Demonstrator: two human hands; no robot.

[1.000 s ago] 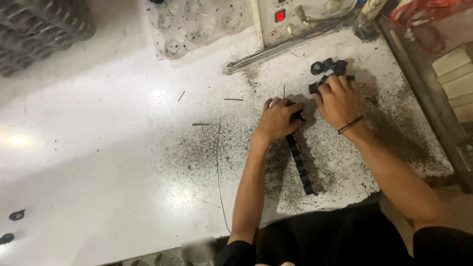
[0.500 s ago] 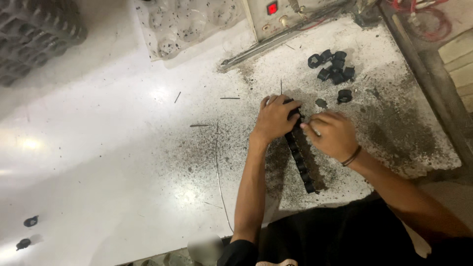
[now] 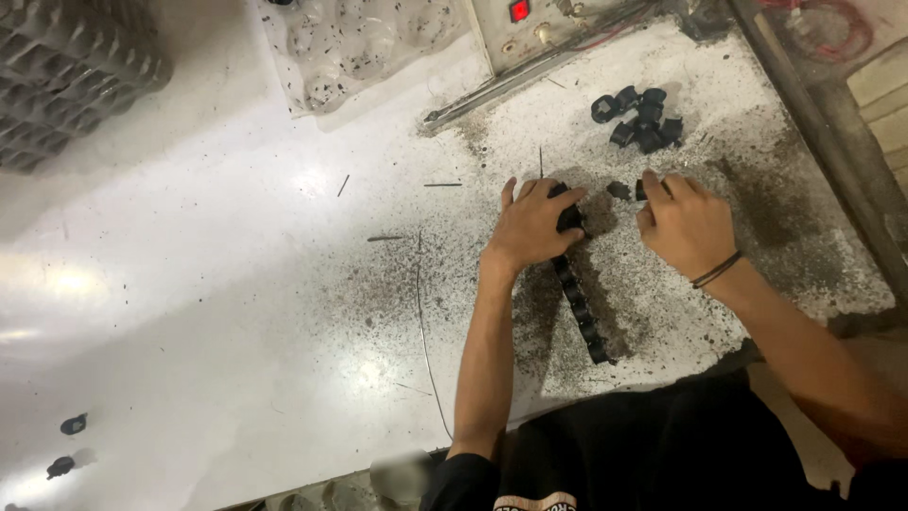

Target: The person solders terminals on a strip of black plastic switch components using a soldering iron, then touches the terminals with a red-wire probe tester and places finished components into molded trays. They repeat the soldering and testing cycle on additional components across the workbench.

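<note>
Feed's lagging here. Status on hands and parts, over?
Left hand presses black chain strip. Right hand beside loose black pieces. Nothing between.

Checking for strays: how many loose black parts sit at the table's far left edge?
2: one small black part near the lower-left edge, another just below it. Others may lie out of frame.

Hands in view: two, the left hand (image 3: 532, 225) and the right hand (image 3: 689, 227). One long row of small black ring-shaped parts (image 3: 579, 305), stacked end to end; individual count not readable. One loose pile of the same black parts (image 3: 640, 118), far right, roughly eight. Two stray black parts (image 3: 68, 445) at near left. One clear plastic blister tray (image 3: 364, 47), far centre. One thin black wristband (image 3: 716, 271).
</note>
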